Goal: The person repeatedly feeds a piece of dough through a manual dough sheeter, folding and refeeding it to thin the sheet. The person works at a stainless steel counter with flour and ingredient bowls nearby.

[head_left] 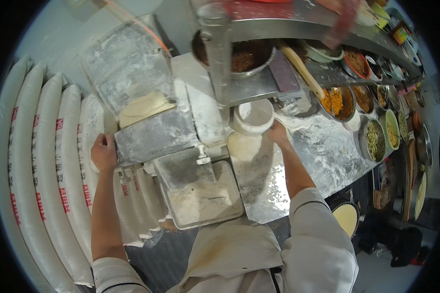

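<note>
A flour-dusted metal dough sheeter (154,135) stands before me, with a flat piece of pale dough (145,108) lying on its upper plate. My left hand (103,152) is curled at the left end of the machine's front cover; whether it grips anything there cannot be told. On the right, my right hand (278,132) is against the side of a white round tub (253,117), its fingers partly hidden behind it. Below the tub lies a pale, flour-coloured patch on the metal worktop (315,157). A rectangular tray (238,205) holding flour sits under the sheeter's front.
Stacked white sacks (51,175) rise at the left. Bowls of fillings, one with orange food (339,104), line the back right. A rolling pin (302,69) leans near a large metal bowl (245,69) beneath the shelf. A round pan (346,219) stands at the lower right.
</note>
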The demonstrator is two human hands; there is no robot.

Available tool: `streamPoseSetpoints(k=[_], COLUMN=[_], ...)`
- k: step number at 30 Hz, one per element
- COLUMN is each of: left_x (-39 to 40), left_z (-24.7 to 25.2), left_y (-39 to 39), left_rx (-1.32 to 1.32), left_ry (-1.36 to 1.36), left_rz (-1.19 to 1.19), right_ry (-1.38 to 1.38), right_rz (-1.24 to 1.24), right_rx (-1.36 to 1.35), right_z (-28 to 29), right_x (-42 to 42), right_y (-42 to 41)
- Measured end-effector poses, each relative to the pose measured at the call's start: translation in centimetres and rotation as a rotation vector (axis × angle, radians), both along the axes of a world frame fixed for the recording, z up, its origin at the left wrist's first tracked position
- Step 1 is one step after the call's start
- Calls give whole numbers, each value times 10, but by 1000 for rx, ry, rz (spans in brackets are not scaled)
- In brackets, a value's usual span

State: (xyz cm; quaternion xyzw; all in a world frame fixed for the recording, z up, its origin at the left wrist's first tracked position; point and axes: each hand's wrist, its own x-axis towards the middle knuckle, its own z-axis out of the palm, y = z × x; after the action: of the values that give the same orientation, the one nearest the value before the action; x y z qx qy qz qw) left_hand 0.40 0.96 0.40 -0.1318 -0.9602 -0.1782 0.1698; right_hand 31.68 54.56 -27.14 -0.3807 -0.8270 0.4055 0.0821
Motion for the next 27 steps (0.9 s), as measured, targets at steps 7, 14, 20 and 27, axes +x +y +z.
streamPoseSetpoints(k=[7, 14, 20, 27], left_x=[-1, 2, 3, 5], left_z=[3, 9, 12, 16], left_y=[-27, -34, -45, -47], left_rx=[27, 97, 131, 163], left_ry=[-34, 22, 14, -4], left_rz=[66, -59, -101, -140], right_ry=[503, 385, 453, 363], right_rz=[-530, -408, -143, 395], right_rx=[-1334, -1522, -1135, -473], right_z=[140, 166, 289, 334], right_x=[34, 58, -159, -331], right_y=[-132, -212, -253, -286])
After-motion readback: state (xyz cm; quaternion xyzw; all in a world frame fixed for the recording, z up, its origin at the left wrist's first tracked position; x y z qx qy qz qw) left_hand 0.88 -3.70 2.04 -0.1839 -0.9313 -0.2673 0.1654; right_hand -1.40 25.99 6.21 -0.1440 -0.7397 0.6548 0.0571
